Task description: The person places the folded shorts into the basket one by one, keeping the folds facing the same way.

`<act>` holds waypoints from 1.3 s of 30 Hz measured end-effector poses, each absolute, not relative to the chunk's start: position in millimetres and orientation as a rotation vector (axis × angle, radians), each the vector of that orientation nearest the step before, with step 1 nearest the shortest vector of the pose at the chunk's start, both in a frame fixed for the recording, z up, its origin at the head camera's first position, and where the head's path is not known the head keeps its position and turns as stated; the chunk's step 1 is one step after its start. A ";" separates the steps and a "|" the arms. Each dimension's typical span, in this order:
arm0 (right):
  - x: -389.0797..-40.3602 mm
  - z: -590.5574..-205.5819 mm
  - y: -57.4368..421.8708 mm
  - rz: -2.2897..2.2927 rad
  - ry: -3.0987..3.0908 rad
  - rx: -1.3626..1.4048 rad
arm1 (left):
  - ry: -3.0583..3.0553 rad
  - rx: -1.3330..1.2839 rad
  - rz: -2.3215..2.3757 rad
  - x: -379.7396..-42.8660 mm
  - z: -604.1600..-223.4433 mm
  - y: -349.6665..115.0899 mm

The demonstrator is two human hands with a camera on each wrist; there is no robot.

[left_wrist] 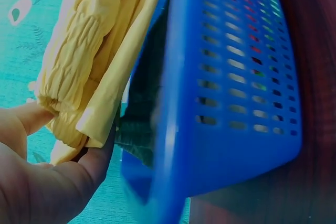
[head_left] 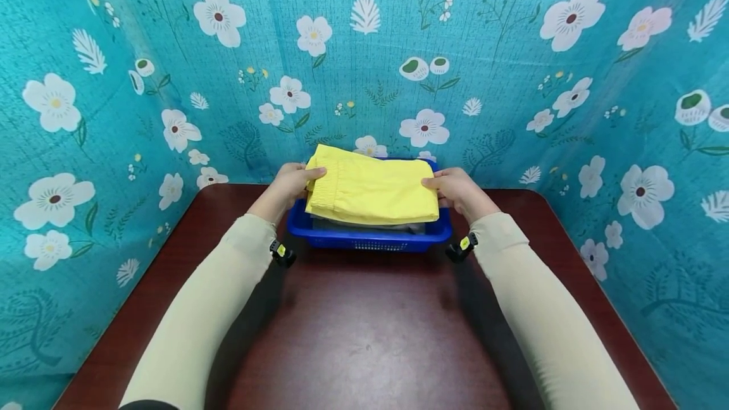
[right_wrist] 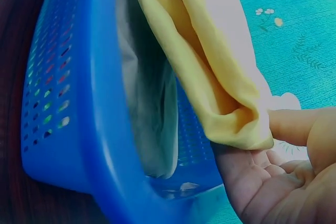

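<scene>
A folded yellow garment (head_left: 378, 192) with a gathered elastic waistband at its left end is held level over a blue plastic basket (head_left: 364, 245). My left hand (head_left: 292, 182) pinches the waistband end, thumb on top and fingers beneath. At the opposite end my right hand (head_left: 455, 188) grips the folded edge the same way. In the left wrist view the bunched waistband (left_wrist: 73, 61) sits between thumb and fingers, beside the basket rim (left_wrist: 176, 103). Grey-green folded cloth (right_wrist: 152, 114) lies inside the basket below the garment; most of it is hidden.
The basket stands at the far edge of a dark red-brown table (head_left: 364, 321). A teal flowered curtain (head_left: 364, 81) hangs behind and along both sides. Patches of red, green and white show through the basket's slotted wall (left_wrist: 247, 61).
</scene>
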State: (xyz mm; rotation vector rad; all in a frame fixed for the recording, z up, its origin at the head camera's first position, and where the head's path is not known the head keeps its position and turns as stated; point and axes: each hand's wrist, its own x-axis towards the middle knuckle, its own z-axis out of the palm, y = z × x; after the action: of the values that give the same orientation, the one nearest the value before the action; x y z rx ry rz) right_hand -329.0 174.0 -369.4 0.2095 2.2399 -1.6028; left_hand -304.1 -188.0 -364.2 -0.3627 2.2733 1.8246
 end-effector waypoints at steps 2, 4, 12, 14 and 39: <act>-329.2 -372.1 172.6 -1.595 2.235 0.211 | 2.307 -0.373 1.807 -303.2 -368.5 -188.9; -329.6 -374.3 171.5 -1.589 2.234 0.219 | 2.327 -0.385 1.801 -302.6 -372.5 -188.6; -332.4 -381.7 169.3 -1.570 2.247 0.244 | 2.437 -0.464 1.734 -305.2 -383.4 -184.3; -332.8 -382.8 167.9 -1.563 2.259 0.250 | 2.456 -0.498 1.714 -306.7 -385.2 -183.9; -329.3 -376.9 151.5 -1.242 2.564 0.276 | 2.632 -0.578 1.510 -309.0 -382.1 -175.4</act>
State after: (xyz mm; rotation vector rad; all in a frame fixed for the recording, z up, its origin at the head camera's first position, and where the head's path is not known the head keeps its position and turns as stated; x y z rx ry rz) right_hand -329.3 151.5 -376.9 0.2764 2.5639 -1.2416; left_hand -309.0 -175.4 -382.1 -0.5778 2.6323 1.5096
